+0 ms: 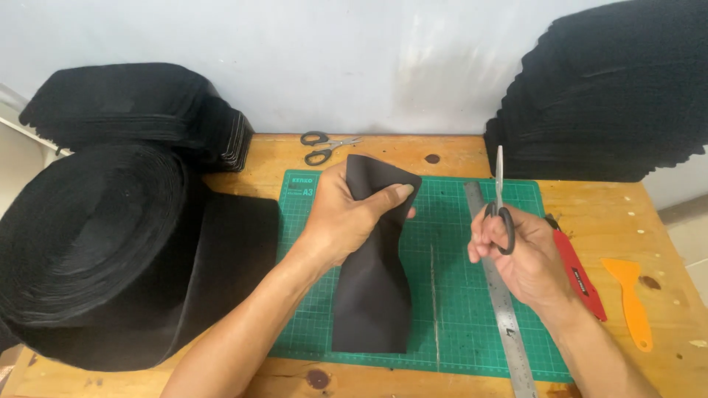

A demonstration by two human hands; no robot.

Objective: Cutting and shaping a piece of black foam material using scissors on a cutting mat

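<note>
The one camera sat on my head and looked steeply down and forward over my wooden table [457, 151], close enough that my forearms entered from the bottom edge. It faced the pale wall [369, 59] behind the bench. The green cutting mat [457, 295] lay near the centre of the view, with my left hand [346, 217] and right hand [516, 254] above it.

We see a black felt strip [372, 280] twisted at mid-frame, and scissors [501, 203] upright, right of centre.
</note>
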